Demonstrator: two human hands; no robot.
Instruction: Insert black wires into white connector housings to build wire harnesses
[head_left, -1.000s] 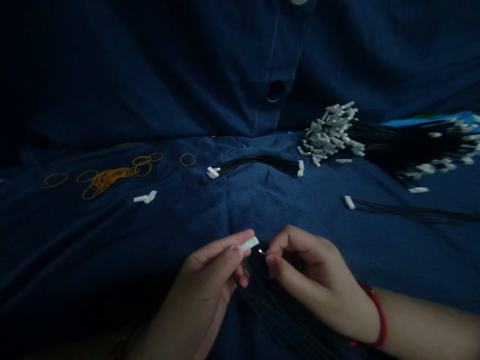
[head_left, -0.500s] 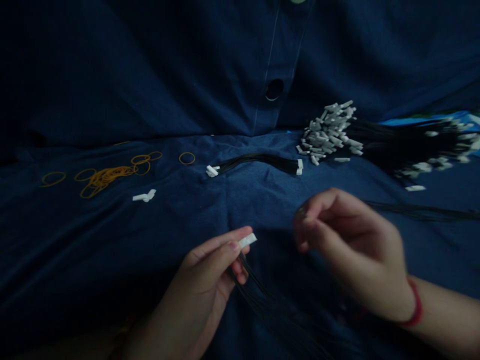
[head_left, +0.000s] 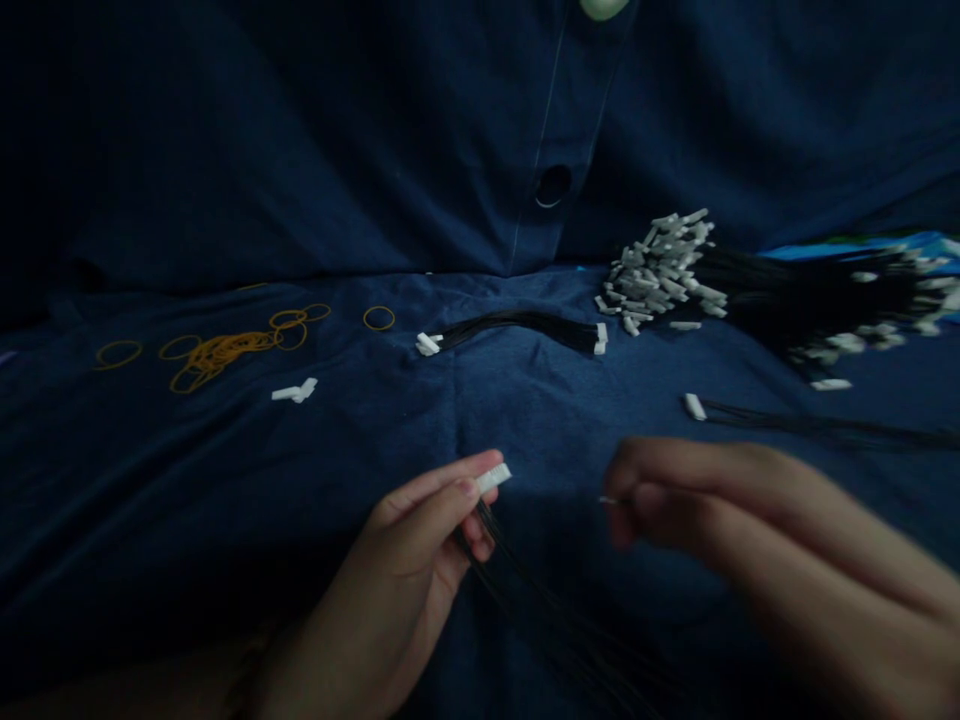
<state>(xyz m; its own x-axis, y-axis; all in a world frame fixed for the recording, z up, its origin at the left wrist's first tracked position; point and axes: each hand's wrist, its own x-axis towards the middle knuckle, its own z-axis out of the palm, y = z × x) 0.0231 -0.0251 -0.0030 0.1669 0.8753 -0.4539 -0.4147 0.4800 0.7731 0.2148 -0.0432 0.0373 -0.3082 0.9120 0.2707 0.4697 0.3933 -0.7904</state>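
Note:
My left hand (head_left: 427, 540) pinches a white connector (head_left: 493, 478) between thumb and forefinger, with thin black wires (head_left: 517, 570) trailing from it down to the right. To its right, my right hand (head_left: 667, 495) is closed, slightly blurred, with a tiny pale tip (head_left: 606, 499) poking out at the fingertips; what that belongs to is too small to tell. The hands are apart. Behind them lies a short bundle of black wires (head_left: 517, 322) with white connectors at both ends. Another white connector (head_left: 695, 407) with black wires rests just beyond my right hand.
Dark blue cloth (head_left: 360, 440) covers the surface and rises behind it. Yellow rubber bands (head_left: 229, 352) lie at the left, near a few loose white connectors (head_left: 296, 391). A large pile of black wires with white connectors (head_left: 660, 270) sits at the back right.
My right hand has moved lower and turned, uncovering the white connector behind it. My left hand keeps its pinch almost in place. The view has shifted slightly.

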